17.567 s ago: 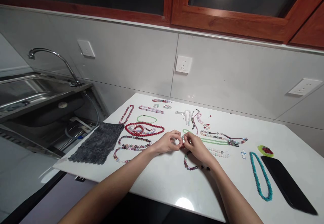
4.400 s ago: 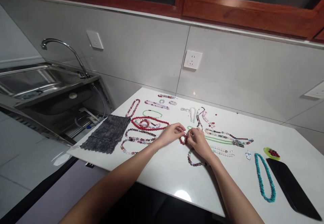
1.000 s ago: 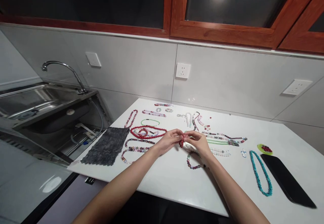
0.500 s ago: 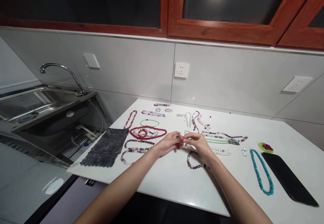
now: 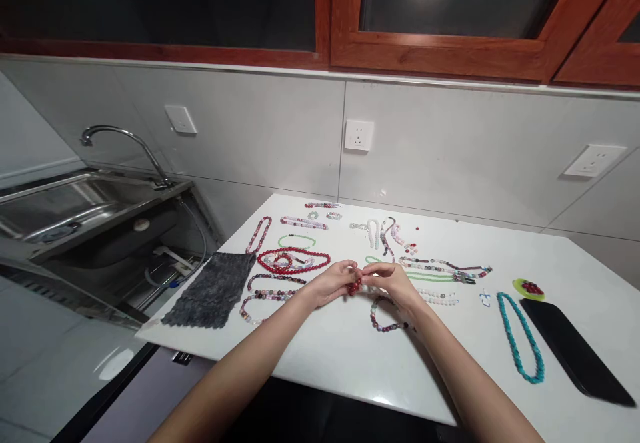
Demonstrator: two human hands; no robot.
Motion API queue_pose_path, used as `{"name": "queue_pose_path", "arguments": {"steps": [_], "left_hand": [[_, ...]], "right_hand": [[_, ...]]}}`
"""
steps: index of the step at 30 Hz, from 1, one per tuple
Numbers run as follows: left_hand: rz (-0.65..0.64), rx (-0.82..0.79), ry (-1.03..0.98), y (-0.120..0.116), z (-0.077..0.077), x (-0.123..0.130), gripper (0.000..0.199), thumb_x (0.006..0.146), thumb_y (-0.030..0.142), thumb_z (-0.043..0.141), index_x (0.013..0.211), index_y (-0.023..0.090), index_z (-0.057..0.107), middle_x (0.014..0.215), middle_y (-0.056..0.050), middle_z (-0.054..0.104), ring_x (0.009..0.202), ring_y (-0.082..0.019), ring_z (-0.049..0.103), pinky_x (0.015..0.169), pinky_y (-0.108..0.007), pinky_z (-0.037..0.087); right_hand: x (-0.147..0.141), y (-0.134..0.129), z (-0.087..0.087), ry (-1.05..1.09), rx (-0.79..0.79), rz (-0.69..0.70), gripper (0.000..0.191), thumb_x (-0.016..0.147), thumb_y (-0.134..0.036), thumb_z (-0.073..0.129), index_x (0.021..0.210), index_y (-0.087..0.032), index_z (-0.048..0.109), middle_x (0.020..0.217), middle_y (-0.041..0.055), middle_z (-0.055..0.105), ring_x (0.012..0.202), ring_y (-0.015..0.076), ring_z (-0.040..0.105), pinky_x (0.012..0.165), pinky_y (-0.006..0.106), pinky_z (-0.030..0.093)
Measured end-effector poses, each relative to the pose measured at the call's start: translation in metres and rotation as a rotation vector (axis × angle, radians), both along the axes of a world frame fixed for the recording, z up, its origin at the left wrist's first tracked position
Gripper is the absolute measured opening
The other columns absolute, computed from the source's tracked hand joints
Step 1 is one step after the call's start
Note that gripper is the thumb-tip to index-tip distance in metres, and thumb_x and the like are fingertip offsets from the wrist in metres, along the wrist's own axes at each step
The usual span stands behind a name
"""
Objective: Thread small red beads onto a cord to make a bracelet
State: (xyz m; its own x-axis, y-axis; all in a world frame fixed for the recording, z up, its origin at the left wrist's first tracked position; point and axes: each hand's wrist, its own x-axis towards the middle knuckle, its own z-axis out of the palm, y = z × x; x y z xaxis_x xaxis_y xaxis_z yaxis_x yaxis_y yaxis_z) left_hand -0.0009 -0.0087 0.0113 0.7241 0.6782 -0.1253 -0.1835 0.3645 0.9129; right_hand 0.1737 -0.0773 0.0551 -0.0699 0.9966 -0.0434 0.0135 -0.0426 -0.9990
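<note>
Over the near middle of the white counter (image 5: 320,363), our left hand (image 5: 330,284) and right hand (image 5: 393,283) meet, their fingers curled and nearly closed. Together they pinch a small bunch of dark red beads (image 5: 355,287) between them, held just above the surface. Just below the right hand lies a loop of dark and pale beads (image 5: 383,316). Left of our hands sits a red bead necklace (image 5: 293,261) with smaller strands inside it, and a mixed bead necklace (image 5: 267,299) lies nearer us. Beyond the right hand stretch green and multicoloured strands (image 5: 435,275). Farther right we see a turquoise necklace (image 5: 520,339) beside a black slab (image 5: 575,353), while a gray cloth (image 5: 210,289) lies at the counter's left edge.
</note>
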Motion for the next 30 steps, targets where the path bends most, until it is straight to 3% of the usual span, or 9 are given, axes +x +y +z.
{"name": "queue_pose_path", "arguments": {"steps": [10, 18, 24, 30], "left_hand": [[-0.015, 0.076, 0.051, -0.002, 0.003, 0.0, 0.04, 0.072, 0.046, 0.074, 0.088, 0.017, 0.052, 0.074, 0.0, 0.052, 0.063, -0.009, 0.053, 0.052, -0.02, 0.037], [0.025, 0.033, 0.008, -0.001, 0.001, 0.004, 0.039, 0.074, 0.046, 0.073, 0.086, 0.015, 0.054, 0.071, 0.0, 0.054, 0.061, -0.009, 0.053, 0.057, -0.021, 0.038], [0.064, 0.106, 0.01, 0.0, -0.004, 0.009, 0.038, 0.08, 0.05, 0.065, 0.087, 0.015, 0.052, 0.068, 0.0, 0.056, 0.058, -0.008, 0.053, 0.055, -0.021, 0.036], [0.101, 0.169, 0.075, -0.002, -0.003, 0.01, 0.039, 0.082, 0.054, 0.061, 0.09, 0.016, 0.055, 0.065, -0.001, 0.059, 0.058, -0.009, 0.055, 0.054, -0.02, 0.035]], "right_hand": [[0.0, 0.0, 0.0, -0.065, 0.042, 0.011, 0.027, 0.069, -0.043, 0.076, 0.078, -0.018, 0.073, 0.079, 0.0055, 0.068, 0.074, 0.0195, 0.061, 0.067, 0.033, 0.045], [-0.007, 0.001, -0.004, -0.177, 0.202, -0.017, 0.029, 0.081, -0.047, 0.063, 0.082, -0.018, 0.069, 0.08, 0.0036, 0.067, 0.071, 0.0157, 0.058, 0.067, 0.029, 0.042], [-0.01, 0.002, -0.008, -0.148, 0.207, -0.076, 0.03, 0.082, -0.049, 0.063, 0.083, -0.019, 0.067, 0.08, 0.0033, 0.066, 0.07, 0.0152, 0.057, 0.066, 0.028, 0.041], [-0.013, 0.001, -0.008, -0.145, 0.199, -0.041, 0.035, 0.088, -0.052, 0.054, 0.082, -0.019, 0.062, 0.073, 0.0028, 0.064, 0.07, 0.0165, 0.058, 0.069, 0.03, 0.043]]}}
